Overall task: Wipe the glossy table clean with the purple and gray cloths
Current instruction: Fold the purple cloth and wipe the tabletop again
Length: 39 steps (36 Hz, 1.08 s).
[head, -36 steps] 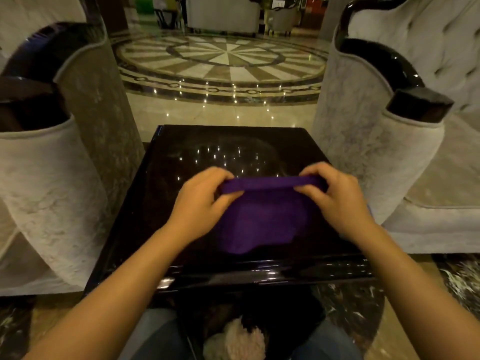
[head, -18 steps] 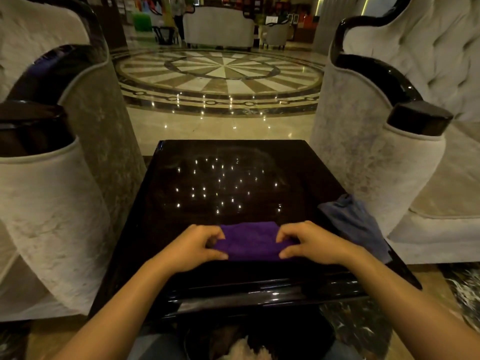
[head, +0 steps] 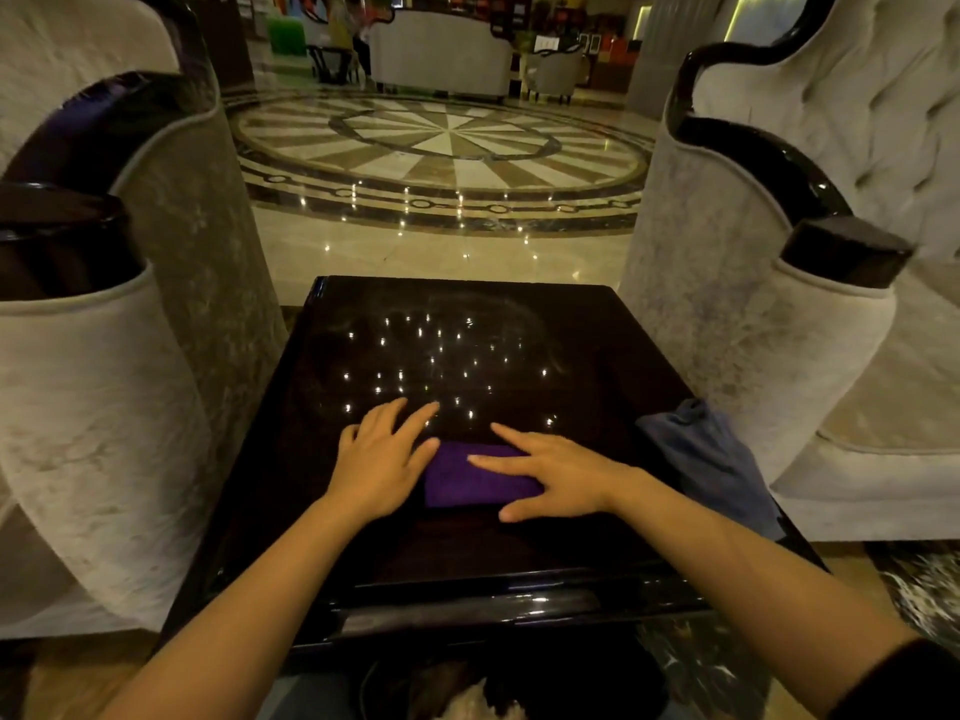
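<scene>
A folded purple cloth [head: 475, 474] lies flat on the glossy black table [head: 467, 356], near its front middle. My left hand [head: 383, 459] rests flat with fingers spread on the cloth's left end. My right hand [head: 558, 475] lies flat across its right end, fingers spread and pointing left. Neither hand grips the cloth. A gray cloth [head: 711, 459] lies crumpled at the table's right edge, a short way right of my right hand.
A pale upholstered armchair [head: 104, 407] stands close on the left and another armchair [head: 753, 314] close on the right of the table. Beyond the far edge is polished marble floor [head: 441, 148] with more seating at the back.
Both hands folded the raised purple cloth down onto the table, then let go of its corners and now lie flat on it with fingers spread. The gray cloth came into view.
</scene>
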{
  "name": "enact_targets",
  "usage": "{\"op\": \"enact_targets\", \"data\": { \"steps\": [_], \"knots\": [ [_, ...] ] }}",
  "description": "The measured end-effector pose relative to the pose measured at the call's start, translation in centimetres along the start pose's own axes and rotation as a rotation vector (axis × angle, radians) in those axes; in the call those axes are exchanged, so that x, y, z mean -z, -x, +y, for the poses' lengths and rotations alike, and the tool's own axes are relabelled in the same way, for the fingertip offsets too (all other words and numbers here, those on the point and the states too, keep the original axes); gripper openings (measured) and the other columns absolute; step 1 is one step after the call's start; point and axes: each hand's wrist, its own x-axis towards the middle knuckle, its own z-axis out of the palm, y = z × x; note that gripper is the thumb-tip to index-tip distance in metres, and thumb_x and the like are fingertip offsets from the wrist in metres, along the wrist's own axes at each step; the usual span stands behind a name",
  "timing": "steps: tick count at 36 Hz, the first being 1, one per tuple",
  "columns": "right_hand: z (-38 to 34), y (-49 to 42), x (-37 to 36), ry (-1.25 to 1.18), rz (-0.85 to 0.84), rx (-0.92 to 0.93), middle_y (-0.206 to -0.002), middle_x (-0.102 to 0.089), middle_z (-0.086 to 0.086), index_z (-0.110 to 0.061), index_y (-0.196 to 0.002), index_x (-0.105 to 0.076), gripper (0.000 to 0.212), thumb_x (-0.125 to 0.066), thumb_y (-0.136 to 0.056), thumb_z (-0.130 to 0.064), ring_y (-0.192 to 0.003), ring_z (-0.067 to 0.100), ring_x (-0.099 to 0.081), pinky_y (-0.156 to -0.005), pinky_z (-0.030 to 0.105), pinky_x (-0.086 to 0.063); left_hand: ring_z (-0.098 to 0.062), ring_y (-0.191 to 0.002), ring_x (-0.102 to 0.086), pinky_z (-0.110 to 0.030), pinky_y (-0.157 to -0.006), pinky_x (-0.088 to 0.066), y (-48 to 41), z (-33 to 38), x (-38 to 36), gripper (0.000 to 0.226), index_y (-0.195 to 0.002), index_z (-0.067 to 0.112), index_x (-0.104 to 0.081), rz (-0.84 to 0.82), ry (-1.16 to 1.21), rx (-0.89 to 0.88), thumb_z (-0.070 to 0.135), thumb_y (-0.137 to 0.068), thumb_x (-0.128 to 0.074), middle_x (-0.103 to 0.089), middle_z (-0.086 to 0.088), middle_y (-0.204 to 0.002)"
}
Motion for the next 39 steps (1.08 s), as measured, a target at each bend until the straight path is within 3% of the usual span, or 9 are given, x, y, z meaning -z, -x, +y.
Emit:
{"op": "enact_targets", "data": {
  "steps": [6, 15, 19, 24, 28, 33, 36, 39],
  "knots": [
    [-0.1, 0.0, -0.1, 0.109, 0.032, 0.055, -0.152, -0.021, 0.003, -0.047, -0.137, -0.012, 0.062, -0.046, -0.086, -0.053, -0.125, 0.023, -0.026, -0.1, 0.037, -0.025, -0.022, -0.142, 0.013, -0.054, -0.113, 0.003, -1.3, -2.5, 0.0, 0.052, -0.14, 0.04, 0.002, -0.116, -0.162, 0.044, 0.048, -0.094, -0.019, 0.009, -0.002, -0.156],
    [-1.1, 0.4, -1.3, -0.029, 0.117, -0.02, -0.133, -0.037, 0.01, -0.034, -0.138, -0.027, 0.054, -0.047, -0.089, -0.038, -0.116, 0.027, -0.042, -0.094, 0.036, -0.039, -0.025, -0.141, 0.014, -0.059, -0.111, 0.003, -4.5, -3.0, -0.5, 0.052, -0.139, 0.043, 0.009, -0.264, -0.205, 0.156, 0.05, -0.093, -0.016, 0.014, -0.001, -0.155],
    [0.4, 0.5, -0.4, -0.098, 0.311, -0.08, -0.127, -0.043, 0.006, -0.029, -0.134, -0.037, 0.048, -0.049, -0.088, -0.035, -0.109, 0.025, -0.05, -0.09, 0.032, -0.041, -0.023, -0.141, 0.013, -0.058, -0.111, 0.003, -4.5, -3.6, -1.5, 0.05, -0.139, 0.043, 0.007, -0.256, -0.191, 0.162, 0.05, -0.093, -0.013, 0.012, 0.0, -0.155],
    [5.7, -0.8, 2.7, -0.17, 0.655, -0.347, -0.126, -0.046, 0.009, -0.025, -0.131, -0.044, 0.045, -0.053, -0.087, -0.031, -0.111, 0.027, -0.052, -0.088, 0.034, -0.044, -0.022, -0.141, 0.016, -0.057, -0.111, 0.005, -4.6, -3.7, -1.9, 0.05, -0.138, 0.043, 0.011, -0.248, -0.193, 0.173, 0.048, -0.094, -0.013, 0.015, 0.001, -0.154],
    [10.9, -2.4, 5.3, -0.104, 0.776, -0.545, -0.123, -0.048, 0.018, -0.011, -0.124, -0.046, 0.042, -0.055, -0.087, -0.027, -0.108, 0.036, -0.051, -0.084, 0.042, -0.045, -0.021, -0.14, 0.016, -0.057, -0.112, 0.006, -4.8, -3.9, -2.0, 0.05, -0.137, 0.043, 0.011, -0.249, -0.17, 0.169, 0.049, -0.094, -0.012, 0.015, 0.002, -0.154],
    [16.1, -3.8, 6.2, -0.119, 0.765, -0.783, -0.125, -0.046, 0.023, -0.005, -0.118, -0.043, 0.037, -0.05, -0.091, -0.03, -0.11, 0.041, -0.045, -0.089, 0.048, -0.041, -0.021, -0.14, 0.018, -0.056, -0.112, 0.007, -4.9, -4.0, -1.9, 0.05, -0.133, 0.04, 0.017, -0.265, -0.164, 0.17, 0.049, -0.094, -0.013, 0.016, 0.002, -0.154],
    [18.2, -4.4, 5.0, -0.177, 0.485, -0.86, -0.14, -0.034, 0.019, -0.012, -0.132, -0.036, 0.045, -0.035, -0.095, -0.039, -0.125, 0.04, -0.033, -0.102, 0.051, -0.031, -0.02, -0.14, 0.019, -0.055, -0.112, 0.007, -4.9, -4.1, -1.9, 0.049, -0.127, 0.039, 0.022, -0.266, -0.163, 0.169, 0.05, -0.093, -0.011, 0.016, 0.003, -0.154],
    [18.8, -4.4, 3.9, -0.225, 0.409, -0.874, -0.152, -0.02, 0.009, -0.022, -0.14, -0.023, 0.047, -0.027, -0.097, -0.04, -0.134, 0.037, -0.021, -0.107, 0.053, -0.021, -0.019, -0.14, 0.019, -0.056, -0.112, 0.007, -4.9, -4.2, -2.0, 0.048, -0.126, 0.041, 0.023, -0.259, -0.164, 0.169, 0.051, -0.093, -0.011, 0.016, 0.003, -0.154]
  ]
}}
